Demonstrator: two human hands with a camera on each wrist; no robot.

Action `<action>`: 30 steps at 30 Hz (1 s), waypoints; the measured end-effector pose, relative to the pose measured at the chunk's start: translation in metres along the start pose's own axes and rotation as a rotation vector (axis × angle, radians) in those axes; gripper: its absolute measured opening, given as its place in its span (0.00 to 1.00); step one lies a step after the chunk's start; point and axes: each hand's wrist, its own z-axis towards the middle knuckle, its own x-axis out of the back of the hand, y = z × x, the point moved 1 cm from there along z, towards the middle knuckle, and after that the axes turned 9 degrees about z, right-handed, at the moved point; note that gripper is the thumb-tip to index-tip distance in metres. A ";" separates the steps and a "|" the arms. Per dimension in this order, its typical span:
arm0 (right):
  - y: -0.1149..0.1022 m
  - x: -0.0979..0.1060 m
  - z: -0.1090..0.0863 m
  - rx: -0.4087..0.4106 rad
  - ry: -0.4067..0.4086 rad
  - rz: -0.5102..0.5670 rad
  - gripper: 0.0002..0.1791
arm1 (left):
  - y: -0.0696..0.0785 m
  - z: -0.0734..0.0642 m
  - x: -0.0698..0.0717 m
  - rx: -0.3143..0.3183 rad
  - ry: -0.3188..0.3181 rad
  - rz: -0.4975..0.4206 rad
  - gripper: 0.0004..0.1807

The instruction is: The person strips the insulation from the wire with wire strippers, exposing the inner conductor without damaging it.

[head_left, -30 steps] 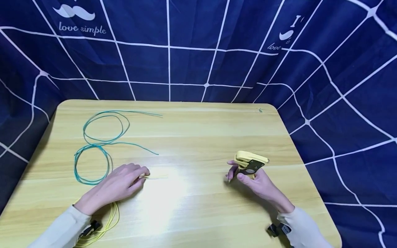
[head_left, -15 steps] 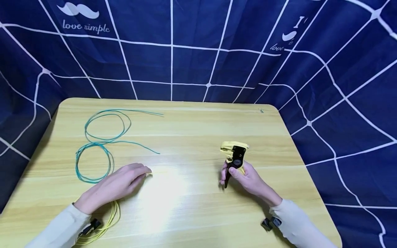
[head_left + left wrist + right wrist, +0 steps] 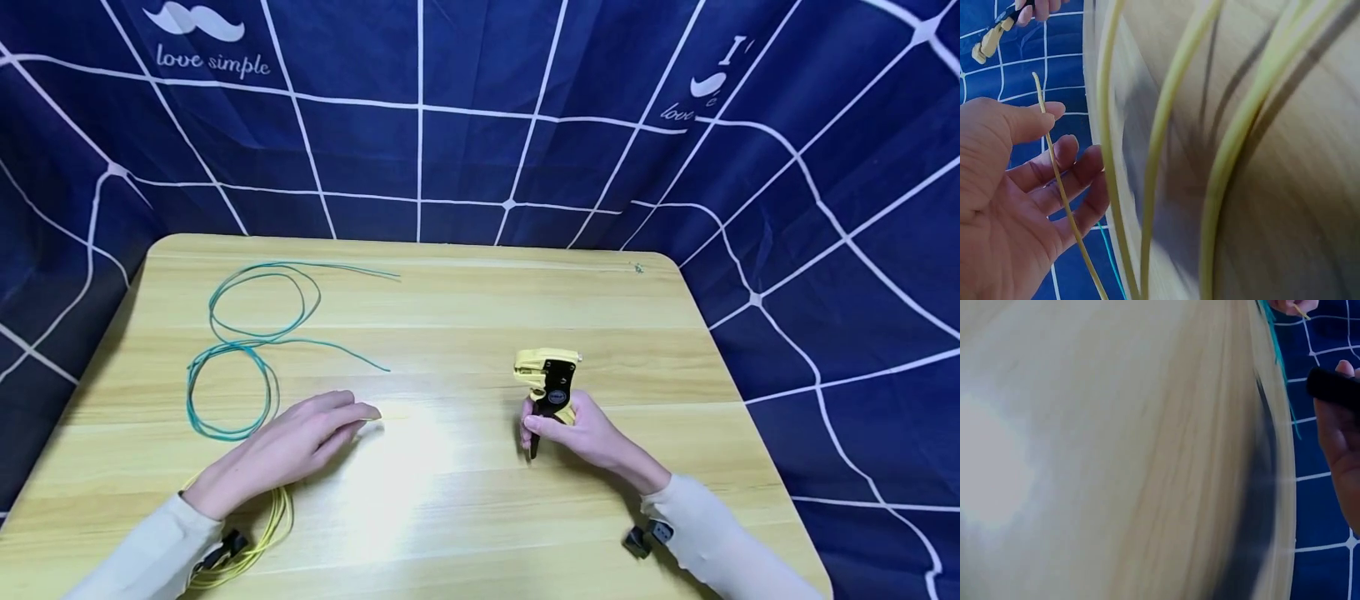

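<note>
My left hand pinches a thin yellow wire between thumb and forefinger, and its free end sticks up past the fingertips in the left wrist view. The rest of that wire lies in a yellow coil under the left forearm. On the right, my right hand grips a yellow and black wire stripper by its handles, held upright with its head toward the left. Only a black handle of the stripper shows in the right wrist view. A gap of table separates the stripper from the wire end.
Two joined loops of teal wire lie at the table's left, their ends pointing right. Tiny scraps sit near the far right corner. A blue curtain with white lines hangs behind the wooden table. Glare brightens the middle.
My right hand has moved left, turning the wire stripper from tilted to upright. The left hand has shifted slightly right, still pinching the yellow wire.
</note>
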 end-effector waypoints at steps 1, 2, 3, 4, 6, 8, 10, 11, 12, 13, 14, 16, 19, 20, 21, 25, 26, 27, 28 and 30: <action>0.000 -0.001 0.002 -0.005 -0.019 0.000 0.08 | 0.000 0.000 0.000 -0.003 0.009 -0.006 0.17; 0.001 -0.003 0.003 -0.008 -0.035 0.007 0.08 | 0.001 0.000 0.000 -0.006 0.020 -0.010 0.17; 0.000 -0.004 0.006 -0.007 -0.050 0.014 0.08 | 0.001 0.000 0.001 -0.011 0.031 -0.017 0.17; 0.000 -0.006 0.008 -0.010 -0.062 0.029 0.08 | 0.001 0.000 0.000 -0.016 0.043 -0.026 0.17; 0.001 -0.008 0.012 -0.017 -0.081 0.043 0.08 | 0.003 0.001 0.000 -0.025 0.063 -0.048 0.18; 0.001 -0.010 0.015 -0.024 -0.088 0.029 0.07 | 0.004 0.002 0.000 -0.034 0.084 -0.068 0.18; 0.002 -0.013 0.017 -0.037 -0.105 -0.005 0.06 | 0.004 0.003 -0.001 -0.043 0.103 -0.083 0.18; 0.002 -0.014 0.018 -0.048 -0.113 -0.027 0.06 | 0.004 0.003 -0.001 -0.046 0.111 -0.085 0.18; 0.003 -0.015 0.019 -0.060 -0.122 -0.039 0.06 | 0.004 0.003 -0.001 -0.048 0.120 -0.077 0.18; 0.003 -0.016 0.021 -0.071 -0.129 -0.048 0.06 | 0.004 0.003 -0.002 -0.050 0.126 -0.072 0.18; 0.004 -0.018 0.022 -0.082 -0.141 -0.057 0.07 | 0.004 0.003 -0.002 -0.047 0.127 -0.068 0.17; 0.006 -0.020 0.024 -0.104 -0.154 -0.061 0.07 | 0.003 0.003 -0.001 -0.040 0.124 -0.071 0.18; 0.010 -0.024 0.027 -0.110 -0.179 -0.072 0.09 | 0.003 0.002 0.000 -0.025 0.110 -0.084 0.22; 0.011 -0.025 0.029 -0.112 -0.187 -0.071 0.09 | 0.003 0.003 0.000 -0.021 0.107 -0.088 0.23; 0.011 -0.027 0.030 -0.116 -0.195 -0.066 0.10 | 0.003 0.003 0.000 -0.019 0.107 -0.089 0.24; 0.012 -0.034 0.034 -0.141 -0.220 -0.043 0.11 | 0.005 0.003 0.001 -0.031 0.123 -0.074 0.27; 0.013 -0.036 0.035 -0.142 -0.227 -0.038 0.11 | 0.006 0.003 0.001 -0.038 0.131 -0.069 0.27; 0.012 -0.037 0.036 -0.141 -0.233 -0.040 0.11 | 0.006 0.003 0.001 -0.044 0.136 -0.063 0.28; 0.012 -0.039 0.037 -0.138 -0.239 -0.038 0.11 | 0.007 0.003 0.002 -0.047 0.141 -0.058 0.28; 0.012 -0.043 0.039 -0.131 -0.252 -0.039 0.11 | 0.009 0.002 0.003 -0.047 0.144 -0.051 0.29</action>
